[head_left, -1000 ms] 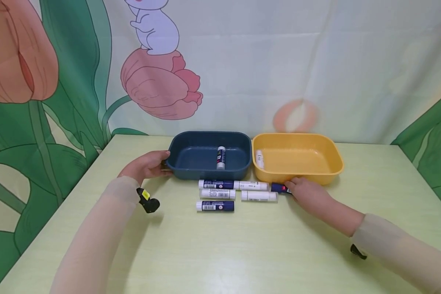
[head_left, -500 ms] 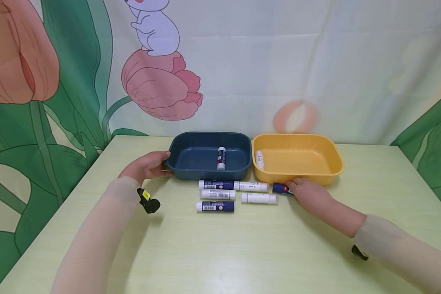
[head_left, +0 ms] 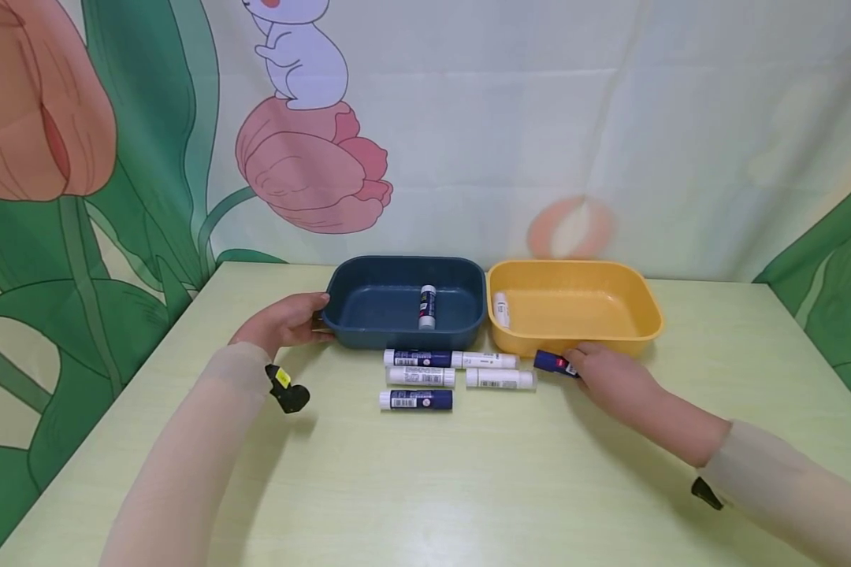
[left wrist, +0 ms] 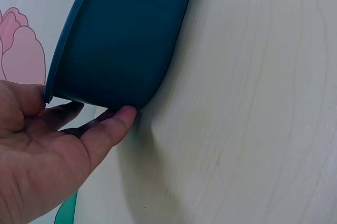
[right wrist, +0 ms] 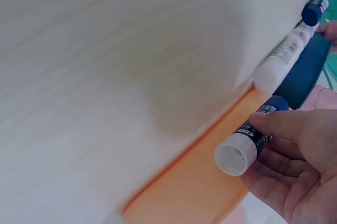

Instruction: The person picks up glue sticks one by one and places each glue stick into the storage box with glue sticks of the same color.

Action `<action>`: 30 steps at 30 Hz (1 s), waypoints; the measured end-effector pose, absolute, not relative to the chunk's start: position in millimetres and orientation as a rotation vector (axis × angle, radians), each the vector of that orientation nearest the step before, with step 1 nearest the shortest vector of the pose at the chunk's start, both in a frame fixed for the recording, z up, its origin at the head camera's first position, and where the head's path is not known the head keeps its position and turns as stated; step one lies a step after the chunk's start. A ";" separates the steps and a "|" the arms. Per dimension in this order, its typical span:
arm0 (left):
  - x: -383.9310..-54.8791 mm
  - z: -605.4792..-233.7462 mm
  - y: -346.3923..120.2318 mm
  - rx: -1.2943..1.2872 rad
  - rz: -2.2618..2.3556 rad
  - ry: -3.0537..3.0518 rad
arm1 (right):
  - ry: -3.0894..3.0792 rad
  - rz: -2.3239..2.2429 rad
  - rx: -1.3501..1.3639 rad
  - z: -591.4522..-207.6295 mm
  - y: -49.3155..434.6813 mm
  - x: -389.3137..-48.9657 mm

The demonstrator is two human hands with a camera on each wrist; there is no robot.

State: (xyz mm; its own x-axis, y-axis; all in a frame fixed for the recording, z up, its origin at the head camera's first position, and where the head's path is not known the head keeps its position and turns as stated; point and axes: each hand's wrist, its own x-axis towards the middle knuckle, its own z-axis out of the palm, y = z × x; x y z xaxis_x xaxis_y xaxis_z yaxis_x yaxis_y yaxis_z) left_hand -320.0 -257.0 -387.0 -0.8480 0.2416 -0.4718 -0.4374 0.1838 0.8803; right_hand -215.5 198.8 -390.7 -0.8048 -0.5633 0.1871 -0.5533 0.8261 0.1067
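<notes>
At the left end of a dark blue plastic bin (head_left: pixel 404 340), my left hand (head_left: pixel 284 321) grips the rim, thumb at the lip and fingers against the end wall under it. In the left wrist view the little finger touches the wall near its base. My right hand (head_left: pixel 610 378) pinches a dark blue glue stick (right wrist: pixel 258 132) between thumb and fingers, just before the yellow bin (head_left: pixel 574 345). Its white end faces the right wrist camera. One blue glue stick (head_left: pixel 427 307) lies in the blue bin, and a white glue stick (head_left: pixel 500 309) in the yellow bin.
Before the bins lie several more glue sticks on the table: blue ones (head_left: pixel 417 359) (head_left: pixel 425 400) and white ones (head_left: pixel 485 361) (head_left: pixel 420 376) (head_left: pixel 500 379). The bins stand side by side near the table's back edge, with a printed cloth (head_left: pixel 482 157) behind.
My right hand has moved slightly right with the blue glue stick, away from the row of white ones, and the stick now tilts a little. The left hand stays at the blue bin.
</notes>
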 end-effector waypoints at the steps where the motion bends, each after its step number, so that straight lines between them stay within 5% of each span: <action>1: -319.9 -386.9 -256.8 -0.184 1.715 1.946 | -2.794 -0.063 0.865 -388.7 198.8 -214.1; 30: -321.3 -387.7 -257.2 -0.227 1.738 1.939 | -3.176 0.569 0.804 -311.8 156.3 -221.6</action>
